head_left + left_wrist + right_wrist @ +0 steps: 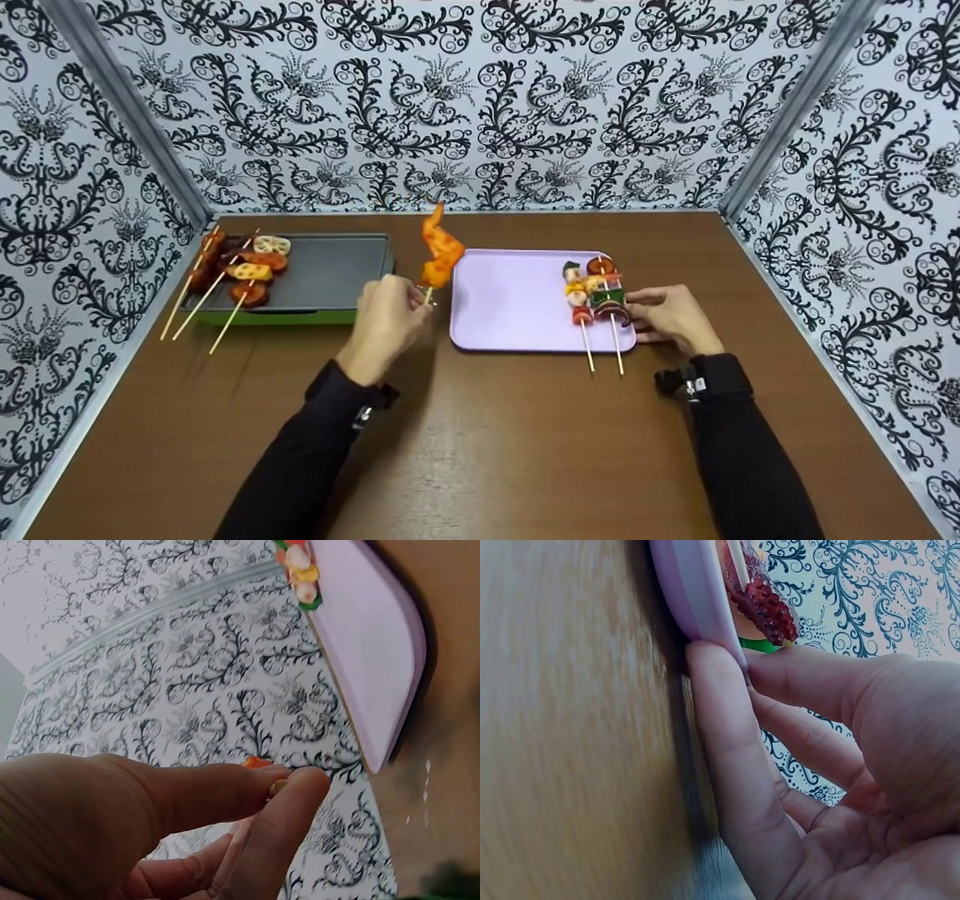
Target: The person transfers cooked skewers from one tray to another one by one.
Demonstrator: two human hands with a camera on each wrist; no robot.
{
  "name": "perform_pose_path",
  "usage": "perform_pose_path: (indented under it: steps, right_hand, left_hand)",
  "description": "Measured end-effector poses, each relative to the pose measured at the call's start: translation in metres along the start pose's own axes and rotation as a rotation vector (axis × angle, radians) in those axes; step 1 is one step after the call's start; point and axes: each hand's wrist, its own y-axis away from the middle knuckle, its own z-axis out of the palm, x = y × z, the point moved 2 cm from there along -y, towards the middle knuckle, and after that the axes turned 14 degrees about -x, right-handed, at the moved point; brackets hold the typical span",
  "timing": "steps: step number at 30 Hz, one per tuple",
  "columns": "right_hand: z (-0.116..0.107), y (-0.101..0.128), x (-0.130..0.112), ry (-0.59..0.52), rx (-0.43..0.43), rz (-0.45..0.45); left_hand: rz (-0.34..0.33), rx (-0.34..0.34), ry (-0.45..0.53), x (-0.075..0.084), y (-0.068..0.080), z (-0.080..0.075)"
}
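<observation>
Your left hand (386,319) pinches chicken-wing skewer (439,255) by stick end, upright, clear of desk (480,450), between grey tray (330,274) and pink tray (517,300). Your right hand (671,319) fingers (727,735) grip pink tray's near-right edge beside two laid skewers (596,296), likely steadying it.

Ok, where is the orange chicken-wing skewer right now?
In the head view the chicken-wing skewer is held upright, pinched by its stick in the left hand, above the table between the dark grill tray and the lilac tray.

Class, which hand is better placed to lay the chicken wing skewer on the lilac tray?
Left. The left hand already pinches the chicken wing skewer beside the lilac tray; the right hand grips the tray's edge.
</observation>
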Motion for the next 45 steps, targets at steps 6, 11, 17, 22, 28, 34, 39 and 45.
perform_pose_path:
  steps: [6,11,17,22,28,34,39,45]
  right_hand:
    - [-0.001,0.000,0.002,0.004,0.005,0.001]
    - [0.000,0.001,0.000,0.014,0.005,-0.003]
    - [-0.001,0.000,-0.001,0.018,-0.004,0.002]
    - [-0.003,-0.001,0.000,0.006,-0.013,0.006]
    - [-0.003,-0.002,0.001,0.005,-0.013,0.004]
    - [-0.001,-0.001,0.002,-0.002,0.004,0.004]
    - [-0.001,0.000,0.001,0.005,0.001,-0.001]
    - [-0.001,0.001,-0.002,0.011,-0.002,0.003]
  left_hand:
    - [0.036,0.002,0.004,0.006,-0.012,0.023]
    - [0.063,-0.004,-0.003,0.016,-0.018,0.039]
    - [0.087,-0.039,0.005,0.029,-0.025,0.057]
    - [0.087,-0.074,0.008,0.037,-0.029,0.070]
    - [0.095,-0.127,0.019,0.049,-0.033,0.084]
    - [0.105,-0.172,0.051,0.061,-0.036,0.098]
    - [0.093,-0.186,0.070,0.070,-0.037,0.108]
    - [0.058,-0.249,0.139,0.078,-0.039,0.119]
